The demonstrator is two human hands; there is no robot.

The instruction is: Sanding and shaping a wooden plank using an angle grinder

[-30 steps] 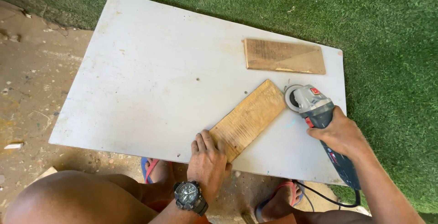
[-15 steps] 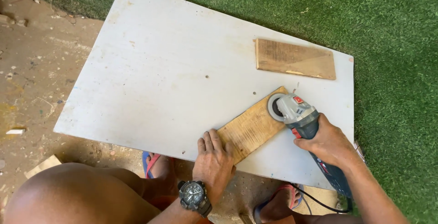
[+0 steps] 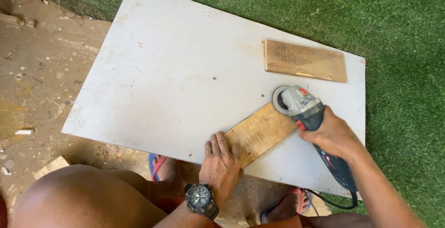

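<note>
From where I stand, the left hand (image 3: 221, 162) lies flat with its fingers spread on the near end of the plank (image 3: 259, 133), pressing it down on the white board (image 3: 176, 70); it clasps nothing, it just pins. I would keep that palm heavy and those fingers well back from the far end, since the disc works only at the other tip of the same short piece. The plank lies slantwise near the board's front edge, its near corner close to that edge, so I judge the weight should bear straight down to stop it pivoting or sliding off.

The right hand (image 3: 331, 135) is clenched around the body of the grinder (image 3: 308, 116), with the disc head resting on the plank's far end. A shallow angle and even strokes along the grain would serve best, I think, and the cord (image 3: 333, 202) trailing below the wrist should stay behind the arm.

The plank is a pale yellow-brown rectangle, rough-faced, with fine cross lines over its surface. A 2nd plank (image 3: 305, 61), darker and greyer, lies well apart at the board's far right corner. The board rests on bare dirt at the left and green turf (image 3: 398, 33) at the right.
</note>
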